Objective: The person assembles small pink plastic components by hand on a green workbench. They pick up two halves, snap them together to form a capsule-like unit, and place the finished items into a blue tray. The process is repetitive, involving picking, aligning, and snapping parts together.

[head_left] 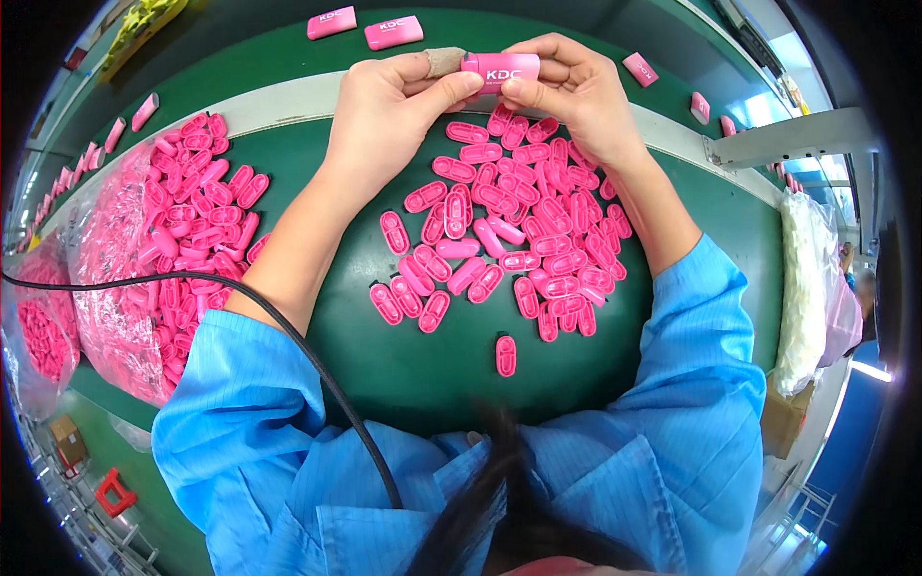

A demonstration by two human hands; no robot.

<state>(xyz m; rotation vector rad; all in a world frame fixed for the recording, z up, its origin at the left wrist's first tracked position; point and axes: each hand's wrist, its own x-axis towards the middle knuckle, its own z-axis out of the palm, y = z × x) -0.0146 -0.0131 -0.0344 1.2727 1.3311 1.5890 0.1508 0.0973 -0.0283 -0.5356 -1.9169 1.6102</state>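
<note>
Above the far edge of the green tabletop, a pink rectangular case (514, 65) with white lettering is held level between my two hands. My left hand (384, 108) pinches its left end, where a small dark part shows; a tan finger cover (444, 62) is on the index finger. At the other end my right hand (588, 96) grips the case between thumb and fingers. Below them spreads a loose pile of small oval pink caps (552, 213), many showing their hollow side. One single cap (506, 355) lies apart, nearer to me.
Clear plastic bags (110, 278) at left spill more pink caps (216, 206). Past a pale rail (279, 101), several pink cases (394, 34) lie on a green belt. A black cable (317, 360) crosses my left arm. At right are a metal bar (797, 139) and a white bag (805, 288).
</note>
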